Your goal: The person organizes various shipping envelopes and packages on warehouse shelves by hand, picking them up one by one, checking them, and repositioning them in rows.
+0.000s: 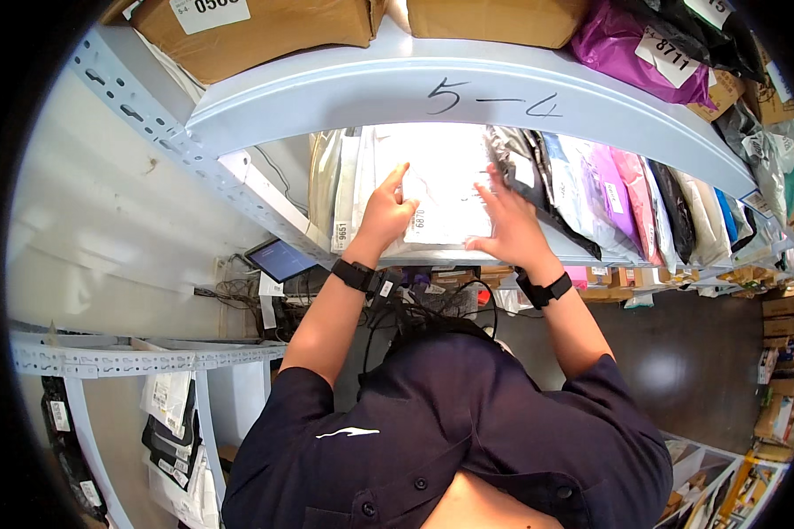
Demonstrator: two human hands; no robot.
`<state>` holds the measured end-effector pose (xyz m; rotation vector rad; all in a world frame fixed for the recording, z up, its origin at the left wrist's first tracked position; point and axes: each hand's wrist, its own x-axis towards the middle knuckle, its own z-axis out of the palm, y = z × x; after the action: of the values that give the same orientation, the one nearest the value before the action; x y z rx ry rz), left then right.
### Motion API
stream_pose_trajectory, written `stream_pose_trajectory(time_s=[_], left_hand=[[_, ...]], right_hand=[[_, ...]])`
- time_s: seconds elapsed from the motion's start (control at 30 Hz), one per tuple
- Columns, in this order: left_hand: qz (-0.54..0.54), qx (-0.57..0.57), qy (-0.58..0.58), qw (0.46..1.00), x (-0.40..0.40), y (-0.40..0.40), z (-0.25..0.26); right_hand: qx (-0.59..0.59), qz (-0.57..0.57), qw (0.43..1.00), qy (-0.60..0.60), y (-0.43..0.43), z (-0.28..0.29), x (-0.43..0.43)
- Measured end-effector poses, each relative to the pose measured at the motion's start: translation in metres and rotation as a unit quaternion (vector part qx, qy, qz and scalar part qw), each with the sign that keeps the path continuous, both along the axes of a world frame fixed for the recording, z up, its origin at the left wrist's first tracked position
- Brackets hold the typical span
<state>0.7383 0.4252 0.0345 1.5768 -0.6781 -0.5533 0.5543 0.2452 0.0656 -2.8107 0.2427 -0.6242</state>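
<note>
A white mailing bag with a printed label [443,192] stands on the metal shelf, its upper part washed out by glare. My left hand [390,210] rests against its left side, thumb and forefinger apart; whether it pinches the bag's edge I cannot tell. Over the bag's right side my right hand [506,217] is spread, slightly blurred, beside a black plastic mailing bag [523,168]. More white bags [345,192] stand upright to the left. Right of the black bag, a purple bag [612,192], a pink bag [637,198] and several others stand in a row. Both wrists wear black straps.
A shelf beam [370,92] crosses above my hands, with cardboard boxes [496,20] and a purple parcel [642,56] over it. A perforated upright [192,162] is at the left. Below it are a tablet [280,259] and tangled cables. More shelving [106,362] stands at the lower left.
</note>
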Motion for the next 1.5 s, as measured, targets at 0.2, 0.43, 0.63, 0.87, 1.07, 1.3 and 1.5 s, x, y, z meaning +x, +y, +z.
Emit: stream_pose_trajectory(time_s=[0.2,0.43,0.63,0.87,1.07,1.3,1.5], left_hand=[[-0.003,-0.003,-0.021,1.0,0.0,0.0,0.013],[0.005,-0.004,-0.025,1.0,0.005,0.004,0.004],[-0.011,0.04,-0.031,0.999,0.011,0.006,0.008],[0.054,0.12,-0.523,0.842,0.004,-0.004,0.006],[-0.047,0.148,-0.501,0.851,-0.018,-0.009,-0.007],[-0.07,0.152,-0.482,0.86,-0.014,-0.012,-0.013],[-0.053,0.163,-0.498,0.85,-0.011,-0.01,-0.025]], right_hand=[[-0.019,0.027,0.999,0.003,-0.008,-0.027,0.006],[-0.036,0.005,0.999,-0.02,-0.013,-0.035,0.017],[0.052,0.017,0.998,0.042,-0.005,-0.035,0.009],[0.066,0.015,0.996,0.065,0.0,-0.047,0.003],[0.083,0.106,0.988,-0.077,0.013,-0.031,-0.003],[-0.023,0.268,0.942,-0.202,0.066,0.119,-0.044],[-0.011,0.36,0.86,-0.362,0.121,0.19,-0.056]])
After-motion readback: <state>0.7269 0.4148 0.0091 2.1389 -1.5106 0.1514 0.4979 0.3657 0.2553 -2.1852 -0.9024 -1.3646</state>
